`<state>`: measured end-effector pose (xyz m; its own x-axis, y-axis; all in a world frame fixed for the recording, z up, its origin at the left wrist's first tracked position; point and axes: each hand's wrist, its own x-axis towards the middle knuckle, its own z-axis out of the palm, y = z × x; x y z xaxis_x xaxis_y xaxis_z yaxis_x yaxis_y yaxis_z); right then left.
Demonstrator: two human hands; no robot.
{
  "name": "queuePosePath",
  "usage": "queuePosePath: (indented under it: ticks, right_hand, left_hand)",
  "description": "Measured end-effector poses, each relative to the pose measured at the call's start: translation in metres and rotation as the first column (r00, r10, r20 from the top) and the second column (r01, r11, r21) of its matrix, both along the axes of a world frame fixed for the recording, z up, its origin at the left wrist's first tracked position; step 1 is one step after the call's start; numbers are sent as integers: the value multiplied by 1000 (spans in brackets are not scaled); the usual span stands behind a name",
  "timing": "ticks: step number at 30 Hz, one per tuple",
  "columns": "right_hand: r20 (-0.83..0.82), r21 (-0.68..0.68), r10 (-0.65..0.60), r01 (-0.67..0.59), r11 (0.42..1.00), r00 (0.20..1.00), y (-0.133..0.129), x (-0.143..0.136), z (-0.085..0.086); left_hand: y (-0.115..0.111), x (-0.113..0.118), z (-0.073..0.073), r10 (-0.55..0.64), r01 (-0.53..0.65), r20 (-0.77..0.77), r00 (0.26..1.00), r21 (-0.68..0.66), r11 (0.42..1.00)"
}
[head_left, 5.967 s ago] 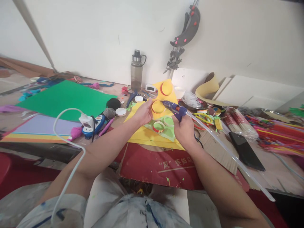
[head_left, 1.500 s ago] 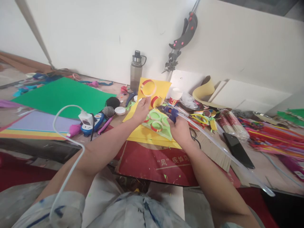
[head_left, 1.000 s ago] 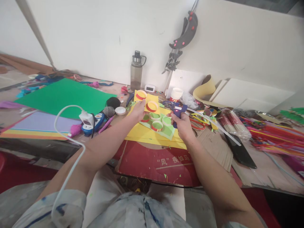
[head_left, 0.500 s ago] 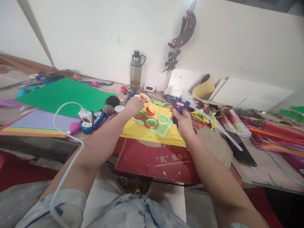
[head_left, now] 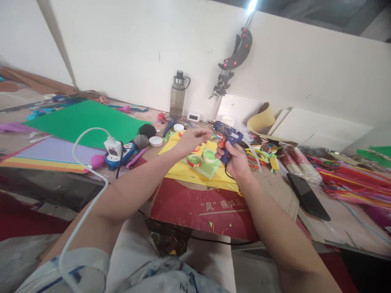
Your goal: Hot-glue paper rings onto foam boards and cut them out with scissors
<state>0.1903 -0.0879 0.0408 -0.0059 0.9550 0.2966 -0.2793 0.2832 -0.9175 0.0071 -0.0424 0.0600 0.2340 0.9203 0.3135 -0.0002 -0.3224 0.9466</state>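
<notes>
My right hand [head_left: 234, 158] grips a blue hot glue gun [head_left: 229, 147] with an orange trigger, and a clear glue stick [head_left: 255, 156] sticks out of its back. Close to the gun's front, my left hand [head_left: 195, 139] has its fingers drawn together; whatever is between the fingertips is too small to make out. Below the hands lie paper rings, among them a red and yellow ring [head_left: 194, 161] and a pale green ring [head_left: 209, 156]. They rest on a light green sheet [head_left: 207, 173] over yellow sheets [head_left: 180, 175]. My left hand partly hides the other rings.
A red board [head_left: 183, 203] lies at the front edge. To the left are a green sheet [head_left: 88, 122], a power strip [head_left: 122, 156] and a white cable [head_left: 88, 215] crossing my left arm. A bottle [head_left: 177, 97] stands behind; a phone [head_left: 308, 197] and pipe cleaners [head_left: 351, 175] lie right.
My left hand has moved right, from the rings to the front of the glue gun. The gun has turned in my right hand, its glue stick now pointing differently. The view has tilted up slightly.
</notes>
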Motion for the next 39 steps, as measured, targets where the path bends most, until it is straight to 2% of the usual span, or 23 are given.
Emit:
queuePosePath:
  ticks: [2,4,6,8,10,11,15,17,19,22,25,28,31,35,39]
  right_hand:
    - [65,77,-98,93,993,993,5,2,-8]
    - [214,165,-288,256,952,933,9,4,-16]
    - [299,291,-463,382,877,834,12,7,-21]
    - [359,433,-583,423,796,729,14,13,-23]
    - [436,569,-652,372,733,620,15,19,-22]
    - [482,626,-677,322,710,556,15,22,-22]
    - [625,730,-748,170,661,225,12,28,-20]
    - [650,740,-754,150,656,91,11,27,-19]
    - [655,748,-756,131,651,17,9,26,-17]
    - [654,755,-755,99,649,-40,7,25,-14]
    - [669,743,-741,94,662,-66,5,24,-13]
    - [675,735,-736,121,667,-48,6,24,-14]
    - [680,726,-734,144,673,3,8,24,-17]
    - [694,708,-719,140,692,47,12,26,-20]
    - [671,730,-739,119,673,65,14,26,-23]
  left_hand:
    - [-5,3,-1,-24,25,27,999,-51,998]
    - [-4,3,0,-2,9,71,998,-106,994]
    - [2,-1,0,98,-75,138,986,-167,983]
    - [12,-6,2,262,-216,207,943,-219,952]
    - [21,-12,3,392,-342,260,883,-218,914]
    - [25,-15,4,414,-373,286,864,-189,908]
    - [30,-21,5,342,-355,370,864,-35,934]
    - [26,-21,5,310,-346,310,899,65,936]
    - [21,-21,5,317,-355,192,929,207,912]
    - [14,-20,5,339,-301,-2,941,455,838]
    - [12,-20,4,346,-185,-166,923,597,780]
    - [14,-20,2,375,-138,-257,891,634,761]
    - [17,-20,-1,398,-94,-334,854,655,750]
    - [22,-22,-4,433,-26,-402,807,708,706]
    - [24,-23,-4,468,38,-449,761,752,658]
